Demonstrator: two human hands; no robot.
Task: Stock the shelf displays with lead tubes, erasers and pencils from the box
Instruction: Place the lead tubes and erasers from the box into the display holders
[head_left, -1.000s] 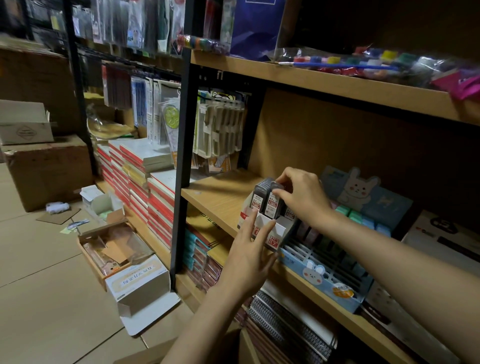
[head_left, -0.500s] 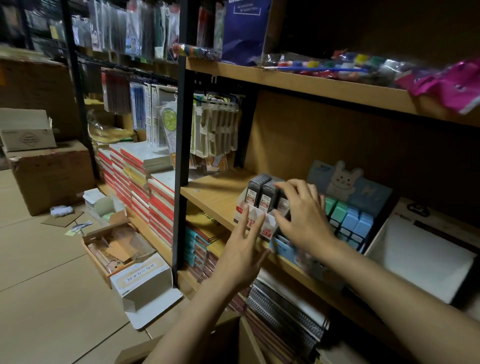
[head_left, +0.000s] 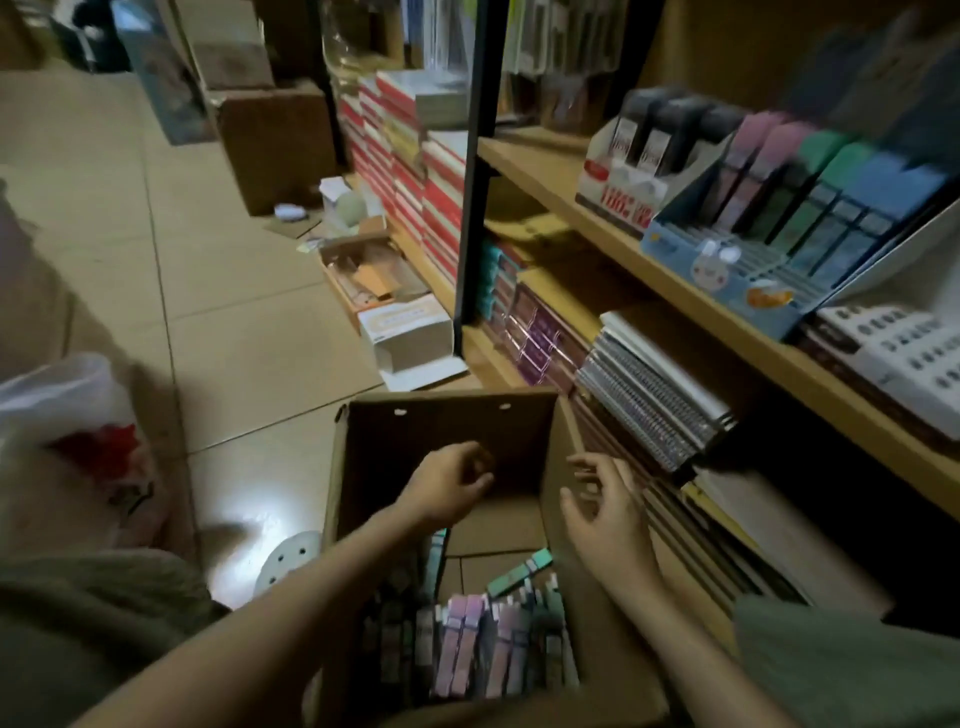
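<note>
An open cardboard box (head_left: 447, 421) stands on the floor below me, with several pastel and dark lead tubes (head_left: 483, 639) packed along its near side. My left hand (head_left: 447, 486) hovers inside the box with loosely curled fingers and holds nothing. My right hand (head_left: 608, 514) hangs over the box's right wall, fingers spread and relaxed, also empty. On the wooden shelf (head_left: 691, 296) to the right sit a white display box of dark lead tubes (head_left: 654, 140) and a blue rabbit display (head_left: 769, 249) with pink, green and blue tubes.
Spiral notebooks (head_left: 654, 405) lie on the lower shelf beside the box. A black shelf post (head_left: 475, 171) rises left of the displays. Small cartons (head_left: 405, 327) and stacked red books (head_left: 410, 156) line the floor. A plastic bag (head_left: 67, 415) sits at the left.
Both hands have left the white display on the shelf and come down to the cardboard box. My view has tilted down from the shelf to the box.
</note>
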